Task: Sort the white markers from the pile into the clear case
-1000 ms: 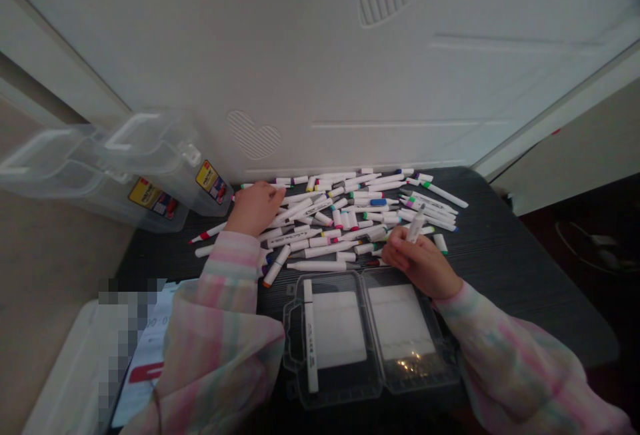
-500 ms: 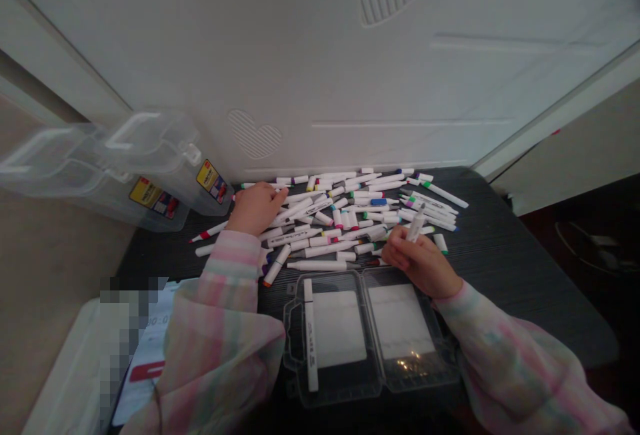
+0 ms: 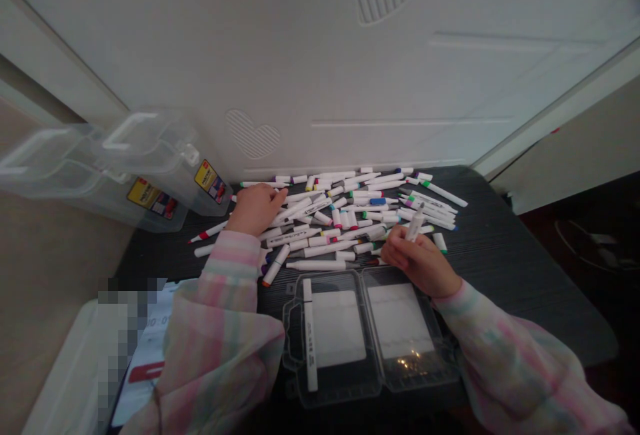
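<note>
My right hand (image 3: 417, 258) is closed around a white marker (image 3: 415, 223), its grey end pointing up, above the near right part of the pile. At the left side of the loose white markers (image 3: 320, 265), my left hand (image 3: 256, 210) reaches down with its fingers curled among them. What those fingers hold, if anything, is hidden. Between my forearms lies an open clear plastic case (image 3: 374, 355). One capped white marker (image 3: 311, 342) lies lengthwise along the left side of its left half.
Two clear plastic bins (image 3: 165, 155) with yellow labels stand at the left. A phone or tablet (image 3: 143, 355) with a lit screen lies by my left sleeve. Loose caps (image 3: 440, 242) are mixed with the markers on the dark table (image 3: 510, 275). A white panel (image 3: 300, 55) rises behind.
Almost nothing differs. Both hands stay in place, and the marker remains in my right hand; the view has shifted very slightly.
</note>
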Demonstrator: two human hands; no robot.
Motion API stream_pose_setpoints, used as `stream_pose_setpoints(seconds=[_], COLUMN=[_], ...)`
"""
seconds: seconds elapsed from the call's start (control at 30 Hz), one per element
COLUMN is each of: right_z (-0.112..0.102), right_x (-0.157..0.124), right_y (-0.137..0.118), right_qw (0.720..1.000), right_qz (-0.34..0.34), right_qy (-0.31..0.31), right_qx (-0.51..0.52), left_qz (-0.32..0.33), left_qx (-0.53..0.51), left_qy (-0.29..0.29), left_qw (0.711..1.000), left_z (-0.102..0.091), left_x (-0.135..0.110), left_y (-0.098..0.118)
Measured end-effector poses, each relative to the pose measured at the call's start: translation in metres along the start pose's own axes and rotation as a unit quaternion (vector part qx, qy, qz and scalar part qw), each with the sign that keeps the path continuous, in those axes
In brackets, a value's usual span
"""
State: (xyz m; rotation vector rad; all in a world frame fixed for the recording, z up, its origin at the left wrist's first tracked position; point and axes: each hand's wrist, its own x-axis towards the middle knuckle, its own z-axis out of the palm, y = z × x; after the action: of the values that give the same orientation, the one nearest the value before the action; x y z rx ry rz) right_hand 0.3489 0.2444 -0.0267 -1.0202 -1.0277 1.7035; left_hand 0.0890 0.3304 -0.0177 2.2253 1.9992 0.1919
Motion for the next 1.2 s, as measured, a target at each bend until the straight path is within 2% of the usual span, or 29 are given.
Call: stream_pose_setpoints(seconds=[0.6,0.9,1.2], right_z=[0.0011,-0.0004,-0.0004], right_x=[-0.0009,-0.0007,-0.0013], right_y=[-0.0012,-0.0001,0.0001], right_qw=[1.0,1.0,1.0], right_qz=[-0.004,-0.007,-0.002], right_qy=[0.0,-0.004,0.0], right_qx=[-0.01,-0.011,-0.008], left_qz=[0.014,-0.01,0.018], left_qx=[-0.031,-0.03,-0.049], left_qy=[-0.007,-0.015,-0.008], left_qw=[0.999,0.999,0.999], left_z=[0.0011,-0.0026,0.0028], left_x=[0.0012,0.0004,0.0017], left_y=[-0.0022,0.0002,-0.0053])
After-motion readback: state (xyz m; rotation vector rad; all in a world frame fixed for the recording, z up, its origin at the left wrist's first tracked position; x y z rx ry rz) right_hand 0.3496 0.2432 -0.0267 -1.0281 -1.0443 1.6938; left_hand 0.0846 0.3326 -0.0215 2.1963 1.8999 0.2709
